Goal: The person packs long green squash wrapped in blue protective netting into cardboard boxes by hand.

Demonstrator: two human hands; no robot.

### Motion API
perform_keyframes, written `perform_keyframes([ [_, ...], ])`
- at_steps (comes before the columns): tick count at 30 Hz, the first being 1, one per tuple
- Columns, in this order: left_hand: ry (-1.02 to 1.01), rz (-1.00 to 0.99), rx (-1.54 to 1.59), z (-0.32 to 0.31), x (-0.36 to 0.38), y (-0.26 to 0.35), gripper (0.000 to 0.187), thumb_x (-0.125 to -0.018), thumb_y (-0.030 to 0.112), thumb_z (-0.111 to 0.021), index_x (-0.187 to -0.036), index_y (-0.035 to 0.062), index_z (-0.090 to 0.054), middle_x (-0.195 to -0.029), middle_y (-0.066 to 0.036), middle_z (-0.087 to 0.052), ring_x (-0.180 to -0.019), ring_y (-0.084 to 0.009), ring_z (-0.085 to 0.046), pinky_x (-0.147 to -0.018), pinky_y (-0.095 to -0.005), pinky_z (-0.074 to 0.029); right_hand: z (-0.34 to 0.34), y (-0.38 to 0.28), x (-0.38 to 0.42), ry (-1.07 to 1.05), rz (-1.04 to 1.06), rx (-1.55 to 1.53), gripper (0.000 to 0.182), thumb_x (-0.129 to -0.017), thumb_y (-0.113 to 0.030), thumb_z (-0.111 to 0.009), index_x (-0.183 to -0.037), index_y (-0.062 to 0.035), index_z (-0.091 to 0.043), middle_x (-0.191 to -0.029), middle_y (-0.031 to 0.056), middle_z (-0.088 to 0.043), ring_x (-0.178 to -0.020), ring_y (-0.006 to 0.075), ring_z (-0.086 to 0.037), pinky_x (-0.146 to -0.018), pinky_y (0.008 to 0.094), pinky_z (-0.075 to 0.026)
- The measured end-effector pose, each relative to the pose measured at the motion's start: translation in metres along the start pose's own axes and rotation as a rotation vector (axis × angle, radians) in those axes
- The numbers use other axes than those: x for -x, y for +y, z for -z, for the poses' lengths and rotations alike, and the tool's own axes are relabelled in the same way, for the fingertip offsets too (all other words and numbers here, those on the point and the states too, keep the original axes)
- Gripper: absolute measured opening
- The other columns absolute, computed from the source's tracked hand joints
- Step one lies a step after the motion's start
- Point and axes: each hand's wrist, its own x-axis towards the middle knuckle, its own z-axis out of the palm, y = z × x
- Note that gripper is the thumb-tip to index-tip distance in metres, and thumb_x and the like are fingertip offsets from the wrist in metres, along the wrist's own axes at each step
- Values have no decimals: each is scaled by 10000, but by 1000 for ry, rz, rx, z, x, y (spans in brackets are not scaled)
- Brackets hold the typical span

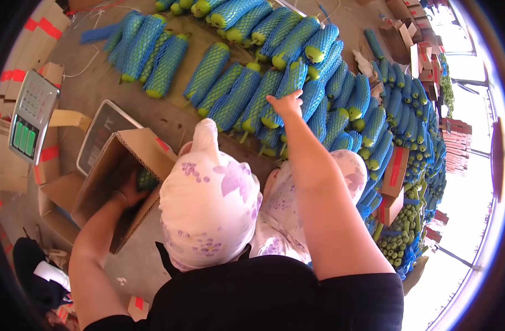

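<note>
My left hand (132, 188) is inside an open cardboard box (143, 144), beside a green gourd in netting (146, 179); its fingers are mostly hidden in shadow. My right hand (287, 105) reaches out over the pile, at the end of a green gourd in blue netting (293, 78), its fingers partly spread. Many more netted gourds (237, 102) lie in rows around it. The box rests on a scale platform (106, 122), tilted in view.
A scale display (34, 116) stands at the left near stacked cartons (43, 33). Several loose netted gourds (169, 66) lie ahead. Small cartons (395, 171) sit among the pile at the right. Another person (40, 276) is at the lower left.
</note>
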Motion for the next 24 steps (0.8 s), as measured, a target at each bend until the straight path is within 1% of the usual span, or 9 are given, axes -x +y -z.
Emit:
perform_keyframes([
  [5,77,-101,-188,12,6,20,941,-607,284,-752,-1368,62,-244,-1355,-216,-333,-1283,-351,-305,-1084,-404,-241,-19,12,-8,95,-56,-197,1118,-637,-391,-753,-1401,-22,-25,-1283,262,-382,-1063,404,-532,-887,430,-468],
  [7,30,-5,-198,21,4,36,933,-601,281,-753,-1363,71,-259,-1366,-208,-315,-1298,-342,-279,-1098,-401,-208,-24,27,-15,130,68,-670,899,-623,-244,-728,-1332,13,-238,-1103,236,-535,-1007,392,-551,-864,438,-452],
  [9,26,0,-78,20,1,39,923,-600,291,-750,-1357,69,-271,-1363,-203,-325,-1288,-349,-294,-1091,-408,-223,12,18,8,-197,106,-906,602,-645,-168,-717,-1155,15,-453,-1022,157,-579,-891,266,-565,-805,387,-467],
  [11,7,-47,113,21,5,41,862,-674,378,-713,-1348,38,-296,-1317,-222,-396,-1265,-366,-334,-1073,-419,-256,64,-10,49,-527,351,-763,631,-639,-119,-707,-1211,-4,-466,-1027,111,-595,-879,223,-574,-805,363,-468],
  [14,-17,206,-69,35,44,85,726,-788,471,-600,-1325,41,-367,-1343,-213,-379,-1238,-349,-376,-1052,-410,-284,124,-62,113,-782,923,-409,887,-605,-153,-748,-1369,0,-324,-1225,88,-515,-1117,184,-489,-982,299,-340],
  [16,-40,119,47,46,79,108,678,-842,514,-503,-1316,41,-396,-1338,-213,-391,-1231,-351,-384,-1040,-408,-295,147,-103,170,-946,1257,-264,894,-582,-167,-749,-1363,-13,-342,-1208,88,-527,-1105,170,-491,-978,295,-343],
  [20,89,-131,288,48,146,131,552,-846,361,-580,-1299,78,-440,-1326,-183,-427,-1227,-306,-411,-1011,-381,-343,121,-162,244,-653,2052,164,665,-626,-258,-678,-1235,-55,-505,-1105,201,-586,-1023,309,-572,-868,352,-456],
  [22,412,-89,-164,27,162,128,464,-835,298,-581,-1258,135,-486,-1235,-156,-505,-1138,-304,-495,-934,-374,-418,98,-175,295,-644,1969,516,569,-663,-289,-659,-1164,-45,-543,-1070,186,-605,-1000,317,-581,-837,382,-470],
  [24,465,-5,-148,14,164,128,414,-824,263,-579,-1216,148,-514,-1142,-139,-551,-1047,-302,-540,-860,-378,-452,66,-188,330,-651,1850,797,529,-681,-337,-650,-1112,-45,-558,-1037,168,-619,-975,285,-599,-828,394,-474],
])
